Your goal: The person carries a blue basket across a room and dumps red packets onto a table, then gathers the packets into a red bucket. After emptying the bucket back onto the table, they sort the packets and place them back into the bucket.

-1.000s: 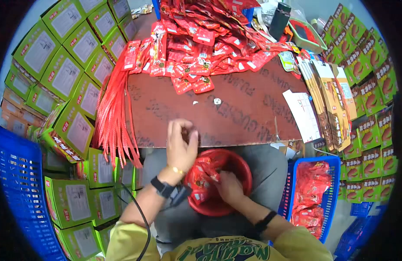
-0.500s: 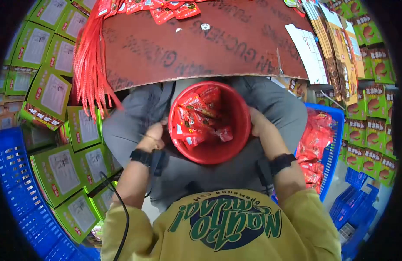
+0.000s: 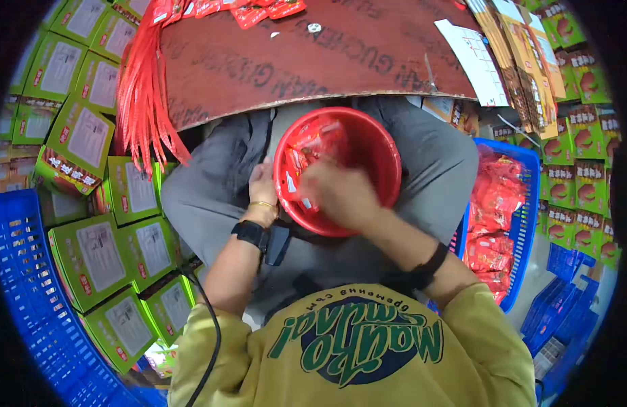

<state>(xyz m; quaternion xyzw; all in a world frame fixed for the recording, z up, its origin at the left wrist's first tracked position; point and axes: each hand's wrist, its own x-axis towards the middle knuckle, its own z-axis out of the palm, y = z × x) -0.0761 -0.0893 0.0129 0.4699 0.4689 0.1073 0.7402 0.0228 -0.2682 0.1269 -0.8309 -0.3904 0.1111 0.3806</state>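
A red plastic bucket (image 3: 393, 182) rests between the knees, tilted slightly toward me. Several red printed packets (image 3: 315, 144) lie in its left part. My left hand (image 3: 263, 182) is against the bucket's left outer side, holding it near the rim, with some fingers hidden behind it. Over the bucket's mouth reaches my right hand (image 3: 337, 193), its fingers at the packets. Motion blurs that hand, so whether a packet is in its fingers does not show.
A dark red table (image 3: 313, 64) stands ahead, with red packets and hanging red strips (image 3: 140, 102) at its left. Green boxes (image 3: 96, 254) are stacked at left, beside a blue basket (image 3: 28, 258). At right, a blue crate (image 3: 528, 203) holds red packets; flat cardboard (image 3: 530, 74) lies above.
My right hand has left the bucket's right side and moved into its mouth, over the packets. The bucket has shifted slightly up and right in view. My left hand remains beside it.
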